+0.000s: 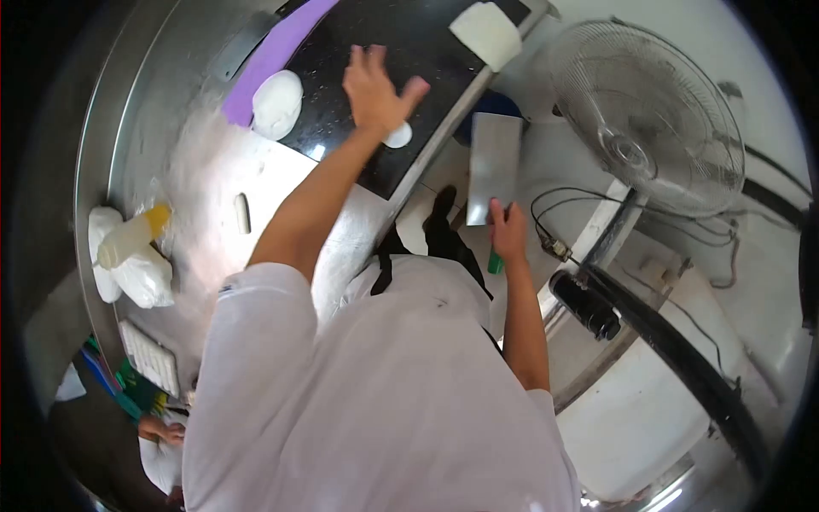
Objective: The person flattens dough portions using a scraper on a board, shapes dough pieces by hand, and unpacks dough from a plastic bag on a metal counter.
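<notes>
My left hand (375, 94) is over a black board (435, 51), its fingers spread and nothing held. A small white disc (398, 135) lies on the board by my left wrist, partly covered by it. My right hand (508, 229) grips a cleaver (495, 162) by its green handle. The broad metal blade points away from me, beside the table's right edge and above the floor. Left of the board, a rounded white lump (277, 104) sits against a long purple strip (271, 64). A folded white cloth (486, 34) rests at the board's far right corner.
A metal table (196, 188) carries a short pale stick (242, 213), a yellow-capped bottle (128, 243), white plastic bags (143, 277) and a tray of white pieces (152, 358). A large fan (644, 119) stands at the right with loose cables. Another person (162, 452) is at lower left.
</notes>
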Demonstrator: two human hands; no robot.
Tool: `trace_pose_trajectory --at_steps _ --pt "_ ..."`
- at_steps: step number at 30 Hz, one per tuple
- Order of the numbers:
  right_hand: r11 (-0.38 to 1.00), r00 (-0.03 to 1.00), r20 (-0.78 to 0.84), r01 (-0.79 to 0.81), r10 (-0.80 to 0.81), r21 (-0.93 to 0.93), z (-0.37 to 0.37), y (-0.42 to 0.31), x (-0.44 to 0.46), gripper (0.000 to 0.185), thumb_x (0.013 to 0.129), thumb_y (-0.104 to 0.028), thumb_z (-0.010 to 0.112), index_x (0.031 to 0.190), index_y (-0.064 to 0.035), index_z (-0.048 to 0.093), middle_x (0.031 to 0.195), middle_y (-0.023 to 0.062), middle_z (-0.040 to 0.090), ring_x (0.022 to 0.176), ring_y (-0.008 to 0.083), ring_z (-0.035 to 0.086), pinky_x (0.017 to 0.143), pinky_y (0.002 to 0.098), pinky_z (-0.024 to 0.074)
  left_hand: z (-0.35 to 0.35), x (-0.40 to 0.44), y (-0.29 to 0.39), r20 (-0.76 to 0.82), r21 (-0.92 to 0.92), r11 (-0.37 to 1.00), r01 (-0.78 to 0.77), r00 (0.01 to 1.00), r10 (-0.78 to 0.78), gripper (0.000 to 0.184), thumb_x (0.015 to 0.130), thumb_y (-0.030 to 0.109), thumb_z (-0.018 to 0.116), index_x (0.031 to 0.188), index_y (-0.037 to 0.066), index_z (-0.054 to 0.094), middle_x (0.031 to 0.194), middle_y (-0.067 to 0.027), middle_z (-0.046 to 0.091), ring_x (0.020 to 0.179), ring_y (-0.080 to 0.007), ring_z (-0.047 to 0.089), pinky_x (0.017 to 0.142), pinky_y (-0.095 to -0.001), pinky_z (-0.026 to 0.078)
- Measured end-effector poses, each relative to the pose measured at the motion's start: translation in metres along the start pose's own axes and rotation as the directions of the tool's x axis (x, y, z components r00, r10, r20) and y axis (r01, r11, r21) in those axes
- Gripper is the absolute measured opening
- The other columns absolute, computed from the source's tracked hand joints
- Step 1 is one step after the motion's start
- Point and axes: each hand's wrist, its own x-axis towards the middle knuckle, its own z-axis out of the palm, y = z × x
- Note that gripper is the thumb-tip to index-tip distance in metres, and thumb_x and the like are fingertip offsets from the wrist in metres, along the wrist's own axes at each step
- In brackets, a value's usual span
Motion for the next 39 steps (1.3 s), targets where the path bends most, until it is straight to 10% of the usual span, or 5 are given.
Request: trace_pose_trajectory --at_steps 2,5,7,13,39 --pt "0.988 0.998 0.04 -0.055 0.05 0.147 -0.004 -0.047 0.003 0.037 0.101 -0.039 0.065 0.09 -0.0035 0.059 0.063 0.0033 0.056 0.046 0.0117 0.051 0.044 0.0299 0.04 0.011 0.029 -0.014 -0.047 -0.511 0.793 0.331 0.911 -0.41 0.077 0.09 0.041 0.071 0.143 -0.006 0.04 0.146 -0.0281 0.041 0.134 -0.0447 0.043 0.112 -0.0505 0.035" --pt "0.992 0.961 0.27 0.023 -0.055 0.122 0.019 -0.065 0.025 0.045 0.094 -0.04 0.073 0.1 0.0036 0.067 0.078 0.0158 0.068 0.07 0.0228 0.063 0.068 0.0393 0.0502 -0.025 0.034 0.01 0.01 -0.545 0.78 0.308 0.932 -0.361 0.074 0.09 0.038 0.071 0.142 -0.006 0.041 0.147 -0.0285 0.039 0.135 -0.0448 0.042 0.112 -0.0493 0.035" --pt "0.963 0.862 0.43 0.227 -0.268 0.144 0.042 -0.077 0.06 0.05 0.085 -0.039 0.081 0.106 0.0045 0.069 0.09 0.0211 0.073 0.08 0.0286 0.069 0.074 0.0413 0.053 -0.029 -0.002 0.012 0.064 -0.292 0.953 -0.081 0.993 0.104 0.082 0.085 0.043 0.074 0.145 -0.002 0.042 0.153 -0.0284 0.032 0.142 -0.0439 0.035 0.116 -0.0594 0.027" --pt "0.943 0.836 0.533 0.27 -0.131 -0.193 0.046 -0.117 0.089 0.068 0.06 -0.037 0.094 0.106 0.002 0.064 0.1 0.0268 0.072 0.099 0.0425 0.07 0.085 0.0497 0.0548 -0.026 -0.047 0.016 0.56 0.251 0.94 -0.23 0.827 0.052 0.099 0.075 0.076 0.065 0.159 0.037 0.032 0.171 -0.0096 0.013 0.156 -0.0444 0.005 0.116 -0.0757 0.007" --pt "0.876 0.819 0.443 0.464 -0.366 -0.133 0.072 -0.13 0.144 0.069 0.065 -0.031 0.094 0.11 0.0017 0.052 0.09 0.0279 0.069 0.088 0.0475 0.07 0.075 0.0498 0.0563 0.011 0.035 -0.006 0.554 0.104 0.9 -0.424 0.776 0.302 0.108 0.065 0.079 0.07 0.158 0.037 0.033 0.169 -0.006 0.022 0.155 -0.0354 0.019 0.11 -0.0806 0.014"
